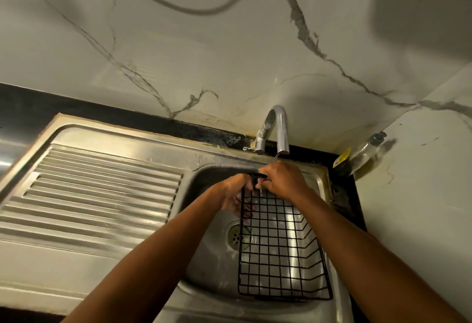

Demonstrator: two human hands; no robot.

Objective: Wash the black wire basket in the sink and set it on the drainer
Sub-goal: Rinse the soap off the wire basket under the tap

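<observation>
A black wire basket (278, 251) lies lengthwise over the steel sink bowl (209, 266), its far end raised under the tap. My left hand (233, 193) grips the basket's far left corner, fingers curled round the wire. My right hand (282, 179) grips the far top edge, right below the chrome tap spout (281, 131). A thin stream of water falls from the spout onto my right hand. The ribbed steel drainer (102, 195) lies to the left of the bowl.
The drain hole (236, 235) shows partly through the basket's grid. A dish soap bottle (362, 154) leans in the right corner behind the sink. The marble wall rises just behind the tap. A white cable hangs at the top.
</observation>
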